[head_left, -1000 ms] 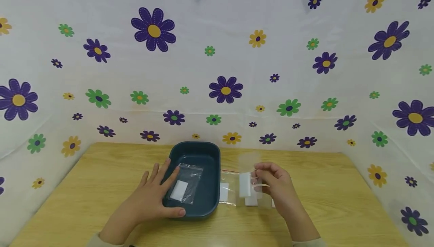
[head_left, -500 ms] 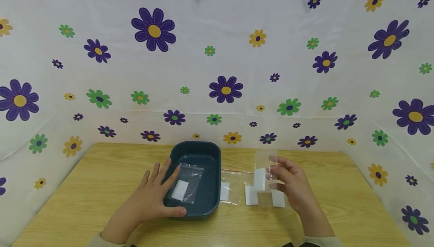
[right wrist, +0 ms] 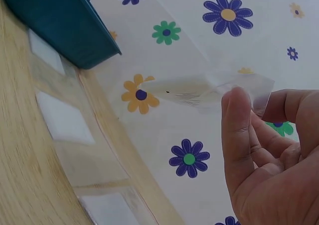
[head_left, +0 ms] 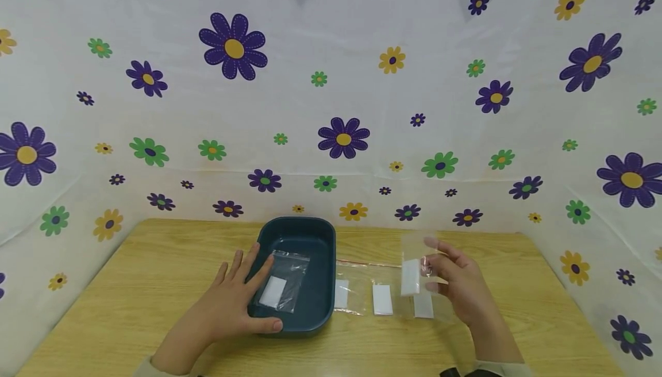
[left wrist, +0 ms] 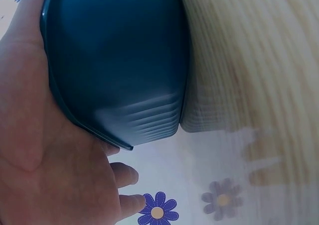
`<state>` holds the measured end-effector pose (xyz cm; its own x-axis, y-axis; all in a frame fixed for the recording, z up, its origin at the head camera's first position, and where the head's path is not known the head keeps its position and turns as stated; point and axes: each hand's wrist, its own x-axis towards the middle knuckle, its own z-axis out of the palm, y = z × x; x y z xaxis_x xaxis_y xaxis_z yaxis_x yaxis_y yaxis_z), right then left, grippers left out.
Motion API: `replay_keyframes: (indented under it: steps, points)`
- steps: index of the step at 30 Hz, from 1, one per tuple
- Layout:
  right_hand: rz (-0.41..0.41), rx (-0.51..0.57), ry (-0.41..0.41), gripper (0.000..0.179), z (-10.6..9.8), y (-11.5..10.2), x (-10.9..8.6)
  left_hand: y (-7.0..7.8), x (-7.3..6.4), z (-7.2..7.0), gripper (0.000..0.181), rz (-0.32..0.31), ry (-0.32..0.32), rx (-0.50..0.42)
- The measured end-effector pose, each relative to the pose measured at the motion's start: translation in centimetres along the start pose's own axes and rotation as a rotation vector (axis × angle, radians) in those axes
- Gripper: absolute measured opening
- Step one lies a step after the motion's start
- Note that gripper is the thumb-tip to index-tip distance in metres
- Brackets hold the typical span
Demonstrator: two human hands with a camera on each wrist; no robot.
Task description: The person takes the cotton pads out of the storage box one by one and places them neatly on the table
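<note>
My right hand (head_left: 457, 279) pinches a small clear plastic bag (head_left: 411, 246) between thumb and fingers, raised over the table. A white rectangular piece (head_left: 411, 277) shows inside it. In the right wrist view the held bag (right wrist: 192, 91) is seen nearly edge-on. My left hand (head_left: 230, 299) rests spread on the left rim of a dark teal bin (head_left: 315, 324), its straight fingers over the edge. Inside the bin lies another clear zip bag (head_left: 298, 270) with a white piece. Under and left of my right hand, several similar bags (head_left: 357, 285) lie in a row.
The row of bags runs along the bin's right side, each with a white piece (right wrist: 65, 118) near its front edge. A wood-grain table (head_left: 155, 273) bears everything. Behind and at both sides hangs a white flower-print cloth (head_left: 289, 107).
My right hand has moved to the right with the pinched bag, baring more of the white pieces in the row. The left hand and the bin have stayed in place.
</note>
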<state>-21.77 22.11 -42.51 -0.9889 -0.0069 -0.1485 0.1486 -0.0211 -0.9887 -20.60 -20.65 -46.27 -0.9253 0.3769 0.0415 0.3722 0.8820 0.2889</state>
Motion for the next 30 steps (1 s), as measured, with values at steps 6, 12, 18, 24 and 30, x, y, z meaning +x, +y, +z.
replay_keyframes:
  steps: [6, 12, 18, 24, 30]
  points:
    - [-0.011, -0.005, 0.013, 0.046, -1.1, -0.2, -0.1, -0.1, 0.0, 0.1, 0.117, 0.008, 0.005, -0.005]
    - [-0.012, 0.010, 0.021, 0.041, -1.9, -0.1, 0.0, -0.1, 0.2, 0.1, 0.117, 0.009, 0.008, -0.002]
    - [0.011, -0.006, 0.035, 0.040, -2.7, 0.2, 0.3, 0.0, 0.1, 0.0, 0.117, 0.008, 0.008, -0.010]
    - [0.031, -0.004, 0.047, 0.033, -3.4, 0.6, 0.4, 0.0, 0.1, 0.0, 0.117, 0.011, 0.006, -0.015]
    - [0.054, -0.002, 0.077, 0.031, -3.9, 1.0, 0.6, 0.0, 0.0, 0.0, 0.118, 0.006, -0.008, -0.026]
